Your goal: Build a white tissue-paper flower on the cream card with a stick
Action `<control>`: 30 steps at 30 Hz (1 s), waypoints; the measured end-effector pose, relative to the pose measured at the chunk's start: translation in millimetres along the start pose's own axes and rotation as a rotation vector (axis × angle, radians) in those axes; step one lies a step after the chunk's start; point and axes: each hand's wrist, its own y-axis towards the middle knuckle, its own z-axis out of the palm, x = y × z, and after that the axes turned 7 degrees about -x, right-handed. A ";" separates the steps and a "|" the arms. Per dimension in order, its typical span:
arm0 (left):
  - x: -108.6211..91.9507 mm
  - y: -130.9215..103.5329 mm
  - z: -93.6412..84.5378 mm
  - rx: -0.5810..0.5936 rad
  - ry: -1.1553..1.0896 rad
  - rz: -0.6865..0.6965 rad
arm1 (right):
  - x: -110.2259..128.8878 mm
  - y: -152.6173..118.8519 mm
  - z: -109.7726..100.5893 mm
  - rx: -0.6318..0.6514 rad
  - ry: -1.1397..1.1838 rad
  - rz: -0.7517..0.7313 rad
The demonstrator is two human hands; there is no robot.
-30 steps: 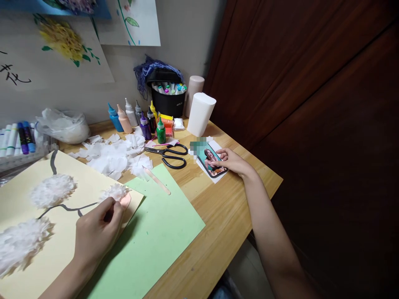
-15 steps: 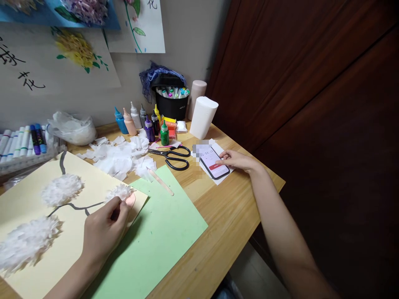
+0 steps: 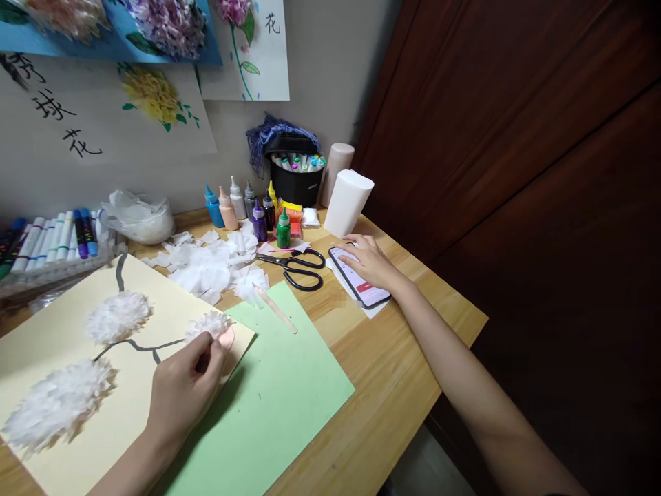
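In the head view, the left hand (image 3: 183, 386) has its fingers pinched together at the small white flower (image 3: 209, 323) near the cream sheet's (image 3: 173, 293) corner (any scrap between them is hidden). The right hand (image 3: 376, 267) stretches its fingers over the phone (image 3: 356, 280) on the tabletop (image 3: 407, 337); whether they grip it, I cannot tell.

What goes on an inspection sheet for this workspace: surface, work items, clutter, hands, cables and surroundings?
Surface: wooden table, partly covered by green paper.
Work items: cream sheet with white flowers; phone lying on white paper.
Clutter: scissors, paper scraps, wooden stick, paint bottles, markers.
Left hand: curled by the smallest flower; whether it holds anything is hidden.
Right hand: fingers over the phone's upper part.
Cables: nothing seen.
Surroundings: grey wall with flower pictures; dark wood panel to the right.
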 end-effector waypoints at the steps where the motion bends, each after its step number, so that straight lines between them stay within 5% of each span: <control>1: 0.4 -0.2 0.0 -0.001 -0.002 0.004 | 0.7 -1.0 1.3 0.010 -0.013 -0.011; 11: 1.5 -0.1 0.5 -0.036 -0.025 0.026 | -13.5 -15.3 -25.9 -0.147 -0.113 -0.067; 22: 2.1 0.1 0.5 -0.018 -0.001 -0.004 | -13.9 -16.8 -25.0 -0.025 -0.121 -0.116; 30: 3.0 -0.5 0.7 -0.026 -0.009 0.001 | -21.0 -21.5 -32.3 -0.056 0.081 -0.067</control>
